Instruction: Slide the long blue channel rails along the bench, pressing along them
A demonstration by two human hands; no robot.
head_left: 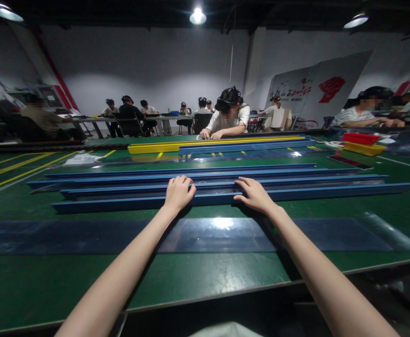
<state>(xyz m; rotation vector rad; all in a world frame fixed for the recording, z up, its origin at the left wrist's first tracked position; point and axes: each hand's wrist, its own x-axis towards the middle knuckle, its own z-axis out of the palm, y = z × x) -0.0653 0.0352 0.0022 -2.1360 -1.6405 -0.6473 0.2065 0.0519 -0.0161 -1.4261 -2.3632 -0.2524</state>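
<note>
Several long blue channel strips (212, 200) lie side by side across the green table. My left hand (178, 193) rests over the nearer strips, palm down, with its thumb apart and its fingers bent slightly over them. To its right, my right hand (255, 194) is open over the same strips, thumb at the front strip and fingers spread toward the ones behind. The undersides of both hands are hidden, so firm contact cannot be judged. Beneath my forearms, a clear plastic sheet (222, 238) lies flat along the near side.
Yellow strips (155, 148) and more blue strips (247, 146) lie farther back, where a co-worker (231, 114) leans over the table. Red (361, 138) and yellow trays (364, 148) stand at right. A white bag (82, 159) lies at left. The table's near edge (205, 302) crosses below my forearms.
</note>
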